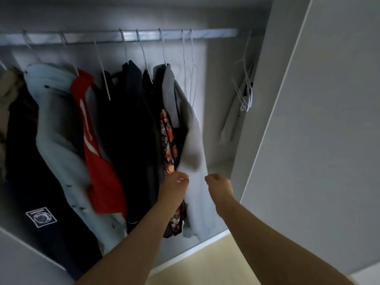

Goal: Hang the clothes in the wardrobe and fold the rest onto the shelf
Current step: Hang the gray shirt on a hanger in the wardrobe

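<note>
A light grey garment (196, 194) hangs on a wire hanger from the wardrobe rail (131, 36), rightmost of the hung clothes. My left hand (174, 186) pinches its left edge low down, and my right hand (219, 185) pinches its right edge at the same height. Behind it a patterned red and black garment (167, 140) peeks out. To the left hang dark garments (131, 124), a red top (96, 153), a pale blue hoodie (55, 128) and a navy piece with a white patch (41, 218).
Two empty wire hangers (190, 64) hang right of the grey garment. More spare white hangers (245, 93) hang at the wardrobe's right wall. The open grey door (320, 140) stands at right. Yellowish floor (205, 262) lies below the wardrobe base.
</note>
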`<state>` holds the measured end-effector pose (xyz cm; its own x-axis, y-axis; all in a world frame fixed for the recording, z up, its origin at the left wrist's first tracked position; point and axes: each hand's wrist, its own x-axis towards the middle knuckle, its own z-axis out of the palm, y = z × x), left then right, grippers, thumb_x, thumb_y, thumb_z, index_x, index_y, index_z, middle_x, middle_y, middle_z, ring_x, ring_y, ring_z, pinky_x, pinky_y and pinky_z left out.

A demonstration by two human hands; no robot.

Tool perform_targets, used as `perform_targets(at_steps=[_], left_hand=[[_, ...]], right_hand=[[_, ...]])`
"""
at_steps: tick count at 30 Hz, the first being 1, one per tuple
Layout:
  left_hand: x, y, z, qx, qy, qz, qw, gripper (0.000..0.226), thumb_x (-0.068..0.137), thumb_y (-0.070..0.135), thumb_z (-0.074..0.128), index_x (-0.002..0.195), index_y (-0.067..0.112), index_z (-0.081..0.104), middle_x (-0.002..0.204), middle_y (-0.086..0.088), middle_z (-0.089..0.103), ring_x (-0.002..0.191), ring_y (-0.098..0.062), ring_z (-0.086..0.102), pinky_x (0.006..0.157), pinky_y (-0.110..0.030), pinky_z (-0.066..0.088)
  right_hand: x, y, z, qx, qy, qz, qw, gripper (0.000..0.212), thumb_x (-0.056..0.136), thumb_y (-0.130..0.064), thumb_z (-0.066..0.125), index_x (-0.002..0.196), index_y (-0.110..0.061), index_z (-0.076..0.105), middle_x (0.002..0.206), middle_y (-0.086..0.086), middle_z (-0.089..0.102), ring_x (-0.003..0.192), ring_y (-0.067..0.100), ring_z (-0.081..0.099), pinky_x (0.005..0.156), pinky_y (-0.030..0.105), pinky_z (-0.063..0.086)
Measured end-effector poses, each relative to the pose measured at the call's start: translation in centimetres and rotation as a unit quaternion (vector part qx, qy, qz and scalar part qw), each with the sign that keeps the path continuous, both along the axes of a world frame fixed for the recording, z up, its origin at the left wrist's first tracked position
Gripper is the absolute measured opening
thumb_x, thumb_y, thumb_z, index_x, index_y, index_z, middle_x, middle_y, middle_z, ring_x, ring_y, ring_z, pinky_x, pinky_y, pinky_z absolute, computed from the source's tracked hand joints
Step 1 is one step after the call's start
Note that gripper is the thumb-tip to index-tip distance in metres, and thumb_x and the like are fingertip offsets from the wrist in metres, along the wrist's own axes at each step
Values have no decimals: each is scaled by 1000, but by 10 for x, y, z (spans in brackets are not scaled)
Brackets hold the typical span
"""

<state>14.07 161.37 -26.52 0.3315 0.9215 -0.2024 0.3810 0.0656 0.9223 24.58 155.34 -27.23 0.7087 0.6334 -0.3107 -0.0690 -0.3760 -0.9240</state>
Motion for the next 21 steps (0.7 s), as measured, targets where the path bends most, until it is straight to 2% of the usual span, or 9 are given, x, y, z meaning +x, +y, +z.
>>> perform_targets(at_steps=[5, 8, 13, 21], left_hand=[[-2, -80, -42, -56, 20, -50, 997, 18, 90, 13, 49, 77, 22, 59, 76, -2, 58, 62, -14, 55, 50, -21, 35], [-5, -142, -64, -75, 40, -86, 993, 14, 90, 14, 50, 83, 19, 62, 80, -3, 61, 67, -17, 59, 53, -23, 36], [-18, -257, -87, -120, 66, -123, 983, 14, 87, 19, 53, 76, 23, 60, 76, 3, 64, 61, -9, 62, 54, -22, 39], [-35, -419, -116, -149, 127, -269, 943, 9, 90, 19, 53, 86, 21, 61, 80, 1, 64, 67, -13, 62, 62, -25, 43]], right_hand=[[-13, -96, -39, -41, 58, -20, 997, 7, 84, -7, 47, 84, -10, 53, 80, 8, 43, 73, 22, 36, 65, 32, 29], [-21, -169, -61, -55, 99, -40, 993, 5, 86, -7, 49, 81, -10, 49, 75, 9, 46, 65, 19, 37, 59, 28, 30], [-41, -293, -88, -88, 154, -86, 980, 20, 89, -10, 50, 70, -14, 50, 66, 2, 52, 51, 15, 41, 47, 20, 30], [-84, -477, -115, -116, 227, -206, 945, 17, 89, -8, 49, 73, -14, 50, 65, 3, 54, 50, 14, 44, 47, 19, 29]])
